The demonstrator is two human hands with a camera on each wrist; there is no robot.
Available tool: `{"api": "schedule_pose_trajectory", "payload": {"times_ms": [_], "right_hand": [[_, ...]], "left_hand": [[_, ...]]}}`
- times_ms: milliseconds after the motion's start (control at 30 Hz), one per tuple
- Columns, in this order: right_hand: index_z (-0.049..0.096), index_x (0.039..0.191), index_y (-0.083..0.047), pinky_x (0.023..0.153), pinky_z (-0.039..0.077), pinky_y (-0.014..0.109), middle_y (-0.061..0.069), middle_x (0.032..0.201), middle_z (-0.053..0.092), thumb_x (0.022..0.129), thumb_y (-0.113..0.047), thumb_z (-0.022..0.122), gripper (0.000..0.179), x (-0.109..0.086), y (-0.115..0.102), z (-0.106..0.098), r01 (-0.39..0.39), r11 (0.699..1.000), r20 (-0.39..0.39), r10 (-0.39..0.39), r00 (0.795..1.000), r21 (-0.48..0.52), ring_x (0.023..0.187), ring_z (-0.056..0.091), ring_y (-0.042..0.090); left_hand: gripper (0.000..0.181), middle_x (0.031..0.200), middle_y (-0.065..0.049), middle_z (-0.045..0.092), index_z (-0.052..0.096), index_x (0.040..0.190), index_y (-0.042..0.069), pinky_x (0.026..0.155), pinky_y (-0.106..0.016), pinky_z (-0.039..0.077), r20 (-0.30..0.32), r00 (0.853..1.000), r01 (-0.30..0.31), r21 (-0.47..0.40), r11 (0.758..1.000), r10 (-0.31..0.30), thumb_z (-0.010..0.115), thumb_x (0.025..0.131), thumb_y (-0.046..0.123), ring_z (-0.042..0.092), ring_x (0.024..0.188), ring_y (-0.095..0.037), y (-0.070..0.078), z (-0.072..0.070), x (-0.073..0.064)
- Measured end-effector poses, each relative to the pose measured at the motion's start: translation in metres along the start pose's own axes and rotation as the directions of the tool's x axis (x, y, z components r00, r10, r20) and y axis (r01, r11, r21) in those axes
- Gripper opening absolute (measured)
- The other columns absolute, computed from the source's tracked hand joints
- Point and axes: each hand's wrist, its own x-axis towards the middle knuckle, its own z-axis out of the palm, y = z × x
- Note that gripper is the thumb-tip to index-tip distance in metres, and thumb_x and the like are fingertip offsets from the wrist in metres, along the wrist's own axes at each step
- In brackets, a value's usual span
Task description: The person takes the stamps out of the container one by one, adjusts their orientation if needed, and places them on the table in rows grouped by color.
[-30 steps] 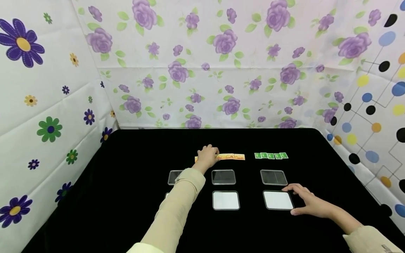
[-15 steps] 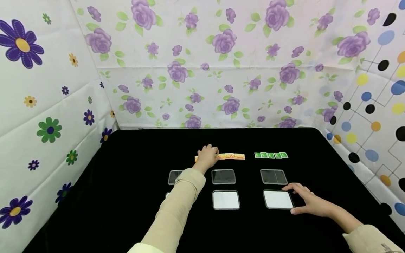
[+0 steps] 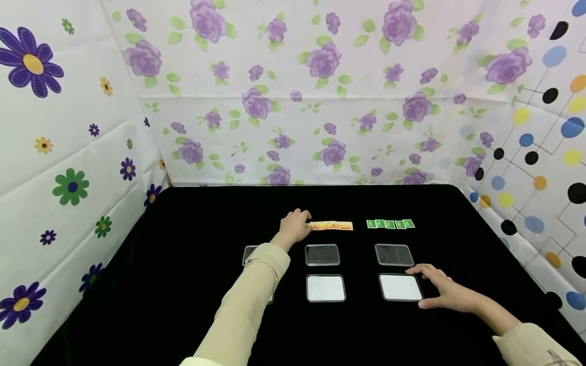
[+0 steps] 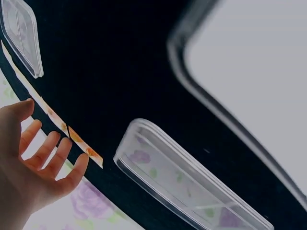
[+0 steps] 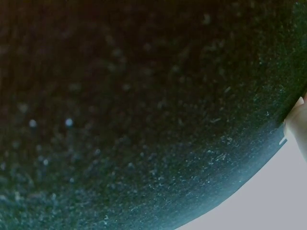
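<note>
In the head view, my left hand is over the left end of a row of orange picture cards, hiding that end. The left wrist view shows this hand with spread, slightly bent fingers beside the card strip; whether the fingertips touch it I cannot tell. My right hand rests at the right side of a clear-rimmed case with a white filling, index finger near its far corner and thumb near its near corner. Only a bit of thumb shows in the right wrist view.
Several green cards lie in a row at the back right. Clear cases lie in front of the card rows. Another white-filled case sits nearer. My left sleeve partly covers further cases. Patterned cloth walls surround the black table.
My left hand has shifted slightly left along the orange cards, uncovering more of them beside its fingers while covering their left end. My right hand has stayed by the white-filled case.
</note>
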Motion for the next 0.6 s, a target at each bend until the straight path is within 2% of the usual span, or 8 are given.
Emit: {"api": "schedule_pose_trajectory", "payload": {"times_ms": [367, 533, 600], "right_hand": [[0.039, 0.135, -0.008, 0.077, 0.033, 0.068, 0.027, 0.136, 0.033, 0.078, -0.033, 0.074, 0.071, 0.0, 0.001, -0.003, 0.023, 1.0, 0.007, -0.023, 1.0, -0.021, 0.116, 0.04, 0.049], [0.039, 0.134, -0.008, 0.078, 0.031, 0.068, 0.027, 0.135, 0.033, 0.079, -0.031, 0.074, 0.07, 0.001, 0.002, -0.002, 0.062, 0.998, 0.018, -0.062, 0.998, -0.018, 0.115, 0.04, 0.048], [0.039, 0.135, -0.009, 0.079, 0.031, 0.068, 0.026, 0.135, 0.033, 0.08, -0.03, 0.074, 0.069, 0.002, 0.003, -0.002, 0.077, 0.997, 0.031, -0.076, 0.997, -0.015, 0.115, 0.041, 0.043]], "left_hand": [[0.029, 0.12, -0.01, 0.057, 0.061, 0.12, 0.015, 0.086, -0.047, 0.049, -0.048, 0.998, 0.04, -0.021, 0.999, -0.041, 0.059, 0.092, 0.023, 0.056, 0.107, -0.029, -0.024, -0.012, -0.021], [0.029, 0.118, -0.011, 0.058, 0.061, 0.119, 0.014, 0.083, -0.046, 0.05, -0.069, 0.997, 0.043, -0.047, 0.998, -0.046, 0.058, 0.091, 0.019, 0.057, 0.104, -0.03, -0.042, -0.013, -0.03], [0.028, 0.116, -0.011, 0.059, 0.061, 0.119, 0.014, 0.081, -0.046, 0.051, -0.077, 0.996, 0.049, -0.05, 0.998, -0.053, 0.058, 0.091, 0.019, 0.058, 0.102, -0.03, -0.049, -0.015, -0.032]]}}
